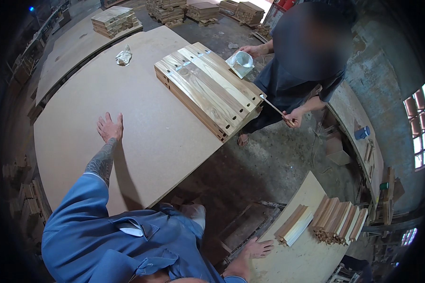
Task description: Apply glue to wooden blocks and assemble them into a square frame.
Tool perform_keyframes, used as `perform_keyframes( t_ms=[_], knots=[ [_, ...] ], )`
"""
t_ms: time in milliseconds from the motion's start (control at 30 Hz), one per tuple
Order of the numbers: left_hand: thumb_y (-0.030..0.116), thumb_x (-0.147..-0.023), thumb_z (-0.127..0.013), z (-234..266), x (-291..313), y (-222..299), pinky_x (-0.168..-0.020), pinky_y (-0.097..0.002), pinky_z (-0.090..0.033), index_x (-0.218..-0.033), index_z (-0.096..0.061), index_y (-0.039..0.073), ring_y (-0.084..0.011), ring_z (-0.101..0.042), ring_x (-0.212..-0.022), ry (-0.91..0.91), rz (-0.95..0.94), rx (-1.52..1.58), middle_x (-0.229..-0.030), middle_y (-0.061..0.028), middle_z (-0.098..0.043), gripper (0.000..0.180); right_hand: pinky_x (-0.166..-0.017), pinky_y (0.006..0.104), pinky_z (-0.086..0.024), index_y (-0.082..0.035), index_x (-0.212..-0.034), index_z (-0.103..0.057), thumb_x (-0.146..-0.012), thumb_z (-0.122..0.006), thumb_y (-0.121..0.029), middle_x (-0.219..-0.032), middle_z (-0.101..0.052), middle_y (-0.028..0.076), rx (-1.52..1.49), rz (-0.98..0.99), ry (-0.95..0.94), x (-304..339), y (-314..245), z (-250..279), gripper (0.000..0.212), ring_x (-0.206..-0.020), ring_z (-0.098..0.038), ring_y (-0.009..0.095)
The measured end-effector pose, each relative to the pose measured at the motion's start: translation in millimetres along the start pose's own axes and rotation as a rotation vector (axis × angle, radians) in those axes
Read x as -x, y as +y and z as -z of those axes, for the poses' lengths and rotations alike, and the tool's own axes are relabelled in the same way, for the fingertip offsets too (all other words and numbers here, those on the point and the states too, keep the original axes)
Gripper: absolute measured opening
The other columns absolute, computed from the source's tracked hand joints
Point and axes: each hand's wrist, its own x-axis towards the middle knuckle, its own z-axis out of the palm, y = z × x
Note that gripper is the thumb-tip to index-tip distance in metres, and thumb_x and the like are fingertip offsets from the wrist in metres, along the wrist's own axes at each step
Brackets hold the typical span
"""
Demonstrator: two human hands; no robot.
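My left hand [110, 127] is held over the large pale board table [160, 155], fingers spread and holding nothing; its arm throws a shadow on the surface. My right hand [259, 248] lies flat with fingers apart on a smaller pale board [288, 254] at the lower right. Closest to that hand is a short wooden piece [295, 225] with a light edge, beside a stack of wooden strips [337, 219]. Across the big table lies a stack of wooden panels [203, 85] with dark holes along its ends and white smears near the far end.
Opposite me a co-worker holds a white container [242, 62] and touches a thin stick [275, 106] to the panel's corner. A crumpled white cloth [123, 56] lies on the table. Wood stacks [115, 21] stand farther back. A blue cup [362, 132] sits on the right-hand bench.
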Motion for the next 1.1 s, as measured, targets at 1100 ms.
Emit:
perform_keyframes(
  t_ms=[1100],
  knots=[
    [0.071, -0.088, -0.043, -0.2, -6.8, -2.8, -0.116, -0.0508, -0.02, -0.149, -0.039, 0.015, -0.0388, -0.027, -0.142, -0.037, 0.009, -0.012, -0.153, -0.0233, -0.032, 0.083, -0.11, 0.0474, -0.032, -0.014, -0.153, -0.028, -0.08, -0.069, -0.042, -0.154, -0.033, 0.015, -0.001, 0.004, -0.025, 4.7, 2.2, -1.7, 0.088, -0.138, -0.037, 0.03]
  ],
)
